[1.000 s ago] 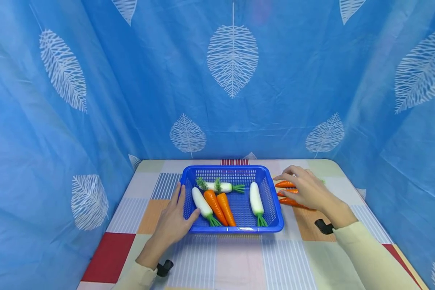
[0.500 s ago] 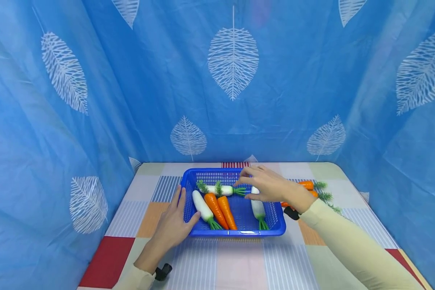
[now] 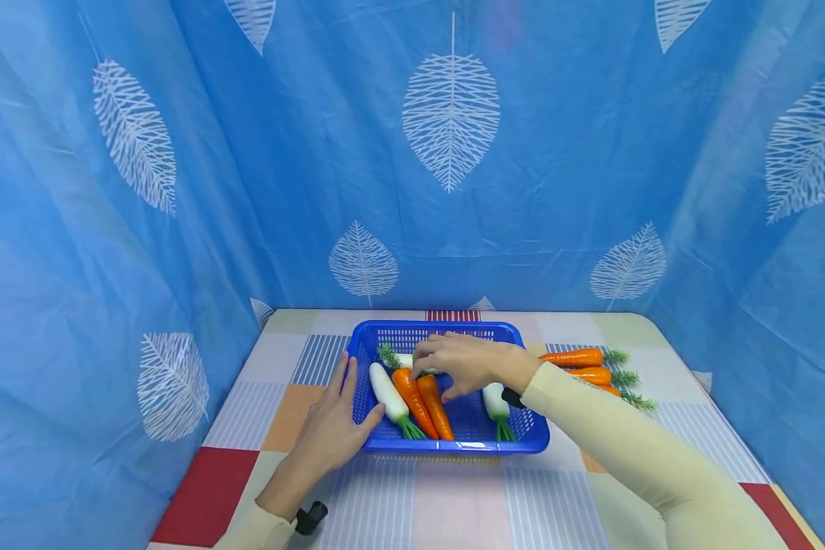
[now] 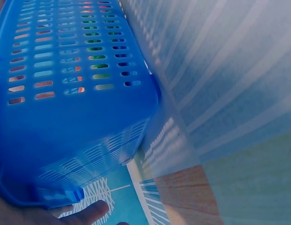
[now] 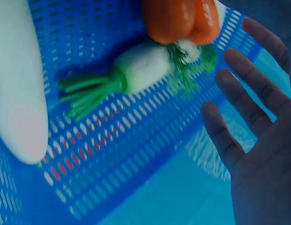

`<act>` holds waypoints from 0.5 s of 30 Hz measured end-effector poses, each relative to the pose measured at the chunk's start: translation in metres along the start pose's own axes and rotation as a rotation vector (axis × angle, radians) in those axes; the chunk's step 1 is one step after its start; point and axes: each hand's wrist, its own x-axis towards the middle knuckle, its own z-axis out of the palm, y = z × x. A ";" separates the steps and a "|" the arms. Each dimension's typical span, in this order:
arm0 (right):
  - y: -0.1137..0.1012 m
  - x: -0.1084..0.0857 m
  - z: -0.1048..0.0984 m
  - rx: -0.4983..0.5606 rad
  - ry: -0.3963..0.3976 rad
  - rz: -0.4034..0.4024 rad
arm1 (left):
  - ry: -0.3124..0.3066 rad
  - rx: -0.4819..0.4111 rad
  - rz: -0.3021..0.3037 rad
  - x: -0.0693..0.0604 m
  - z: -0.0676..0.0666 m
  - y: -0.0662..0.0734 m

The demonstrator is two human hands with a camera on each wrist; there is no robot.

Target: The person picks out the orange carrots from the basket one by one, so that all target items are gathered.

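Note:
A blue plastic basket (image 3: 454,445) stands on the table with carrots and white radishes in it. Over its left rim lies my left hand (image 3: 331,420), fingers extended and touching the rim. My right hand (image 3: 462,363) hovers above the two carrots, an orange carrot (image 3: 412,399) and the carrot (image 3: 436,406) to its right, its fingers apart and holding nothing. One white radish (image 3: 387,391) lies left of them, another radish (image 3: 496,401) at the right side, partly under my wrist. A third radish (image 5: 145,68) lies along the far wall, partly hidden in the head view by my right hand.
Right of the basket, a carrot (image 3: 577,357) and more carrots (image 3: 594,375) with green tops lie on the checked tablecloth (image 3: 454,496), partly behind my right sleeve. A blue leaf-patterned curtain (image 3: 447,252) encloses the back and sides.
My right hand has moved left from the carrots on the table, across the basket's right side, to above the carrots inside. My left hand stays at the left rim.

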 end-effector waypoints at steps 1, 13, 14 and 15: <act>0.000 0.003 0.003 -0.007 -0.016 -0.007 | 0.001 0.004 0.000 0.000 0.000 0.000; 0.001 0.020 0.017 0.054 -0.104 -0.020 | -0.008 0.013 -0.008 0.000 -0.001 0.002; 0.000 0.020 0.018 0.063 -0.110 -0.020 | -0.008 0.013 -0.011 -0.001 -0.001 0.002; 0.000 0.020 0.018 0.075 -0.117 -0.019 | -0.009 0.015 -0.014 -0.001 -0.002 0.002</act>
